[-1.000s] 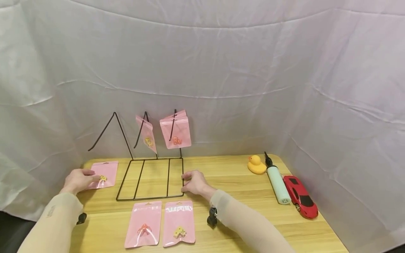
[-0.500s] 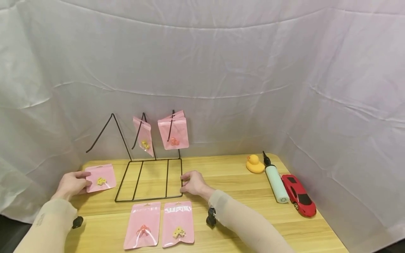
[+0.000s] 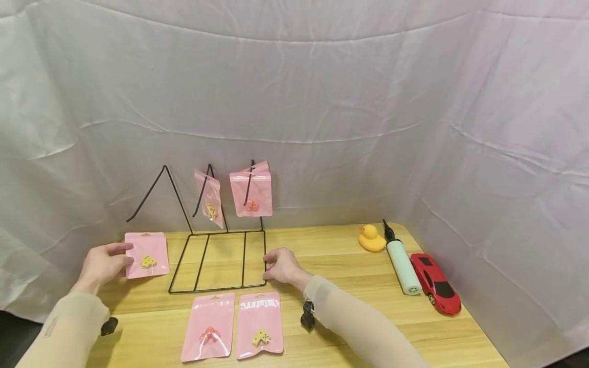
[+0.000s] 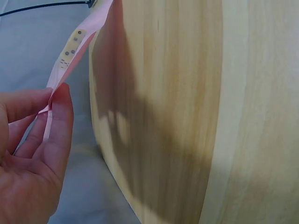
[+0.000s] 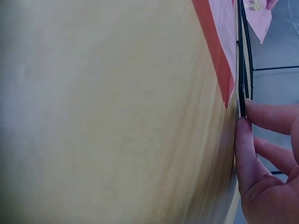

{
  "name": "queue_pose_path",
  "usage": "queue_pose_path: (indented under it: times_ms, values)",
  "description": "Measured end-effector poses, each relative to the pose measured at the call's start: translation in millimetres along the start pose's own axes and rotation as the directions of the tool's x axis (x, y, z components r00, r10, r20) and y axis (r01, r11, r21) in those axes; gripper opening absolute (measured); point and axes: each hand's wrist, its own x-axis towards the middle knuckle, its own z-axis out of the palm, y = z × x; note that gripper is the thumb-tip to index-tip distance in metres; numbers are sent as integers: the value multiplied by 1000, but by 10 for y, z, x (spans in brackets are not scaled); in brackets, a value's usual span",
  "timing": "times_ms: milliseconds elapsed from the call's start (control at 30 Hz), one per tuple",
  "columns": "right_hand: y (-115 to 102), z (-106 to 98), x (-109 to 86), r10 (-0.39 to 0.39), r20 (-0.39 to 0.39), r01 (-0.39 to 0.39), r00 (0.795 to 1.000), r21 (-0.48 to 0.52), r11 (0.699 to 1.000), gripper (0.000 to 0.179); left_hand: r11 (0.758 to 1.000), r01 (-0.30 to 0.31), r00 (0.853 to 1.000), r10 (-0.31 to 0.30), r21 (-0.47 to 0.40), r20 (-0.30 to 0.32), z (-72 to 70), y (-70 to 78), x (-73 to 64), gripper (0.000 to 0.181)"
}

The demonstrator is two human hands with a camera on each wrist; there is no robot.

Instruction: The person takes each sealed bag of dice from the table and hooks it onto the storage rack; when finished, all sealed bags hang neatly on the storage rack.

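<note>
My left hand (image 3: 102, 263) pinches the left edge of a pink zip bag (image 3: 147, 254) that holds yellow dice. In the left wrist view this bag (image 4: 74, 51) is lifted off the table, between thumb and fingers. My right hand (image 3: 286, 267) pinches the right side bar of the black wire rack (image 3: 217, 290), its thumb and finger on the wire in the right wrist view. From the rack's middle hook hangs a pink bag (image 3: 210, 197) with yellow dice. Pink bags (image 3: 251, 194) hang on the right hook, the front one with red dice. The left hook (image 3: 146, 194) carries nothing.
Two pink bags lie before the rack: one with red dice (image 3: 209, 312), one with yellow dice (image 3: 260, 314). At the right are a yellow rubber duck (image 3: 372, 239), a pale green hand pump (image 3: 404, 268) and a red toy car (image 3: 435, 283). Grey curtains (image 3: 294, 92) enclose the wooden table.
My left hand has lifted the pink bag from lying on the table and tilted it more upright. My right hand stays on the rack's bar.
</note>
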Motion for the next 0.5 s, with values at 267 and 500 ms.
queue_pose_path:
  times_ms: [267,500]
  values:
    - [-15,2,-7,5,4,-5,1000,-5,1000,54,998,-64,998,65,20,-23,-3,39,-90,61]
    - [-21,-5,-27,13,5,-13,1000,-12,1000,55,993,-117,992,118,12,-44,41,171,-147,59]
